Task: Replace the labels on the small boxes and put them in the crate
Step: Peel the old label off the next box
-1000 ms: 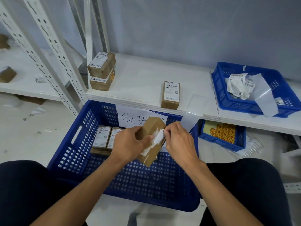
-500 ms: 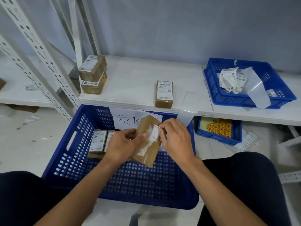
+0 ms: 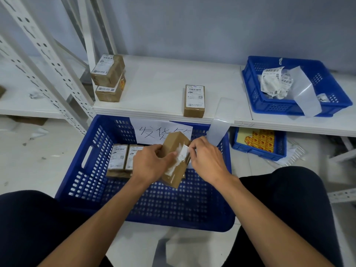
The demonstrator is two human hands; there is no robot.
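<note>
The left hand [image 3: 149,163] is gripping a small cardboard box [image 3: 174,160] over the blue crate [image 3: 81,189] while the right hand [image 3: 207,160] is pinching its torn label [image 3: 183,152].

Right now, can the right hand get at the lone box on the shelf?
Probably yes: the lone box sits just beyond the right hand with nothing between, though that hand is pinching the label scrap.

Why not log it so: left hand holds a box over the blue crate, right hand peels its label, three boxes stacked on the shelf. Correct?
Not quite. The head view shows two stacked boxes on the shelf, not three; a third box lies apart. The left hand holds a box over the blue crate while the right hand peels its label.
</note>
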